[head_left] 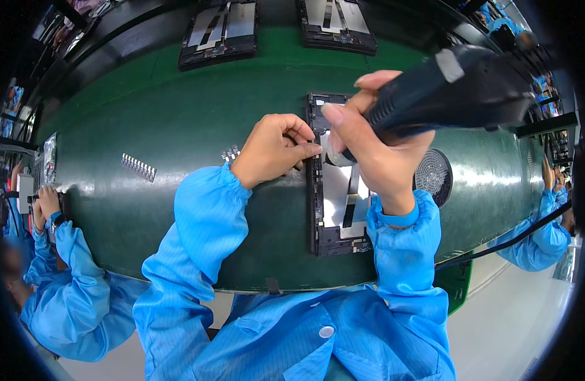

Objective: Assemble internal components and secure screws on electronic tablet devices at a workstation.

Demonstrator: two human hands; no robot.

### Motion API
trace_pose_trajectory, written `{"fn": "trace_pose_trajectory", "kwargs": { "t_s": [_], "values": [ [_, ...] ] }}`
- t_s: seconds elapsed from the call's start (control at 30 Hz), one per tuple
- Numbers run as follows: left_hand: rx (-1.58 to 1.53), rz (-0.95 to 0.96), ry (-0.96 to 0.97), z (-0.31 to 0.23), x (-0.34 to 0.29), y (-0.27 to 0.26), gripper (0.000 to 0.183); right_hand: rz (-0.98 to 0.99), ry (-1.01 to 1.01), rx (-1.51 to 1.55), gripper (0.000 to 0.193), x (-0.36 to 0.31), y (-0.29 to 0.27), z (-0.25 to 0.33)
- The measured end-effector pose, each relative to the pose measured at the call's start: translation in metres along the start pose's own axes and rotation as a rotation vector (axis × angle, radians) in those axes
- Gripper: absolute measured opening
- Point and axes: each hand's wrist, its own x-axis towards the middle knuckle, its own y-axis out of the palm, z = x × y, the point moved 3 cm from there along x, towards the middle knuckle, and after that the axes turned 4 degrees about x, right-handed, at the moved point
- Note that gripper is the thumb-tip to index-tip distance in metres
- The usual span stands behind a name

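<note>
Here, right hand [384, 146] wraps fingers round dark handheld tool [454, 92], its tip end over opened flat device [335, 200]. Left hand [273, 149] at device's left edge, thumb and forefinger close together; cannot tell whether anything pinched between. Device flat on green tabletop [267, 222], between sleeves. Round dish [449, 179] just right of right wrist. Two similar devices [219, 38] near far edge.

Bent left fingers [297, 124] near right fingers [376, 80]

My green table [267, 228] carries an opened device [334, 203], two small strips [139, 167], a round dish [450, 182] and, farther off, two similar devices [242, 24].
</note>
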Motion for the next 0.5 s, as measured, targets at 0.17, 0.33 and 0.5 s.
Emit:
{"fn": "trace_pose_trajectory", "kwargs": {
  "t_s": [0.17, 0.33, 0.5],
  "values": [
    [-0.009, 0.011, -0.096, 0.001, 0.003, -0.002, 0.017, -0.017, 0.0, 0.005, 0.033, 0.006, 0.009, -0.016],
    [-0.018, 0.003, -0.092, 0.002, 0.003, -0.003, 0.017, -0.023, 0.038, 0.019, 0.033, 0.006, 0.01, -0.019],
    [-0.002, -0.015, -0.106, 0.002, 0.002, -0.003, 0.018, -0.022, 0.042, 0.039, 0.032, 0.006, 0.01, -0.02]
  ]
}}
